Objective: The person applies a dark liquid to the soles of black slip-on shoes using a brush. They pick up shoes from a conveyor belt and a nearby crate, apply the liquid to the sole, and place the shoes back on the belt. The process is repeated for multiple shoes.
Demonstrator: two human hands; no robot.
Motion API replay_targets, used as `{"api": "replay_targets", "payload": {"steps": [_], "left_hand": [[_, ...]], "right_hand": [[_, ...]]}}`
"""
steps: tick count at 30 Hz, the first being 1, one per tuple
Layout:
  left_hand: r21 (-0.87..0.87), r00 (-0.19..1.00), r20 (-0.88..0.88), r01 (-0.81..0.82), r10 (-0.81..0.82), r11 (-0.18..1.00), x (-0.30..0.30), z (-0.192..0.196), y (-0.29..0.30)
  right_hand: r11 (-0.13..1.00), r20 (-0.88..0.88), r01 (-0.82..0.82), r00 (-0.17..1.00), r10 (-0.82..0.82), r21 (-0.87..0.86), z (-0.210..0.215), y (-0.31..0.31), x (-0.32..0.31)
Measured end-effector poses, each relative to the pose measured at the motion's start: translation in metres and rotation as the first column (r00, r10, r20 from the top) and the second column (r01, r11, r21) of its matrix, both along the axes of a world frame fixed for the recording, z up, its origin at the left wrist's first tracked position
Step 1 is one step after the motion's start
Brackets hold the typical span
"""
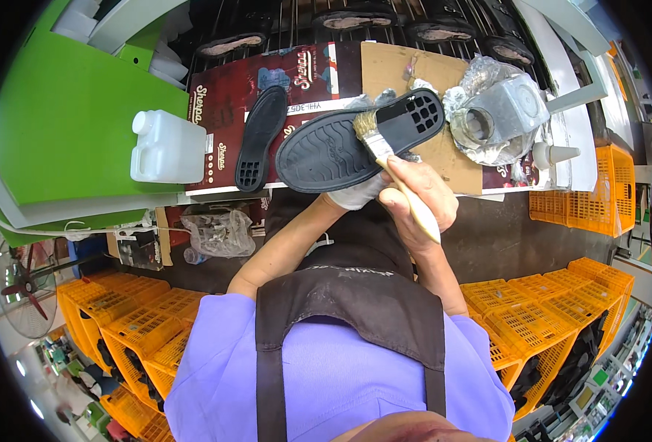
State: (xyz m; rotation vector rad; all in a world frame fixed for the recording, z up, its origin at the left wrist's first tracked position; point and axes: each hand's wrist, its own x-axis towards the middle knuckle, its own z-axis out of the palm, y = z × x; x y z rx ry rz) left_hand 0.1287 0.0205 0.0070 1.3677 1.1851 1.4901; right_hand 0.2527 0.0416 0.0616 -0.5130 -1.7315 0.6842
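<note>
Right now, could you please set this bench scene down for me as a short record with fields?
Left hand: white-covered left hand, partly hidden, holding the black sole from beneath
Right hand: bare right hand, gripping the brush by its pale handle
Brush contact: bristles on the sole, near its heel section
Second sole: other black sole, lying on dark red cardboard
Left side: white jug
Right side: clear container, nozzle bottle, orange crate
</note>
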Motion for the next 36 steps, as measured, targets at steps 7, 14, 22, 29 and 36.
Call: {"api": "replay_targets", "payload": {"steps": [7, 14, 22, 29, 36], "left_hand": [[0.041, 0.999, 0.028, -0.020, 0.019, 0.999, 0.002, -0.005, 0.001], [0.057, 0.999, 0.031, -0.024, 0.023, 0.998, 0.003, -0.008, 0.001], [0.061, 0.999, 0.035, -0.009, 0.007, 0.998, 0.005, -0.010, 0.001], [0.088, 0.998, 0.060, -0.025, 0.020, 0.996, 0.007, -0.010, 0.002], [0.200, 0.996, 0.017, -0.089, 0.088, 0.976, 0.003, -0.001, 0.013]], "right_hand": [[0.999, -0.026, -0.033, 0.999, 0.033, -0.021, -0.003, -0.005, -0.006], [0.991, -0.062, -0.105, 0.993, 0.100, -0.085, 0.001, -0.006, -0.009], [0.976, -0.070, -0.140, 0.989, 0.130, -0.170, 0.001, -0.012, -0.011], [0.981, -0.107, -0.174, 0.981, 0.165, -0.082, 0.002, -0.008, -0.005], [0.963, -0.165, -0.122, 0.983, 0.083, -0.242, 0.004, -0.012, 0.016]]}}
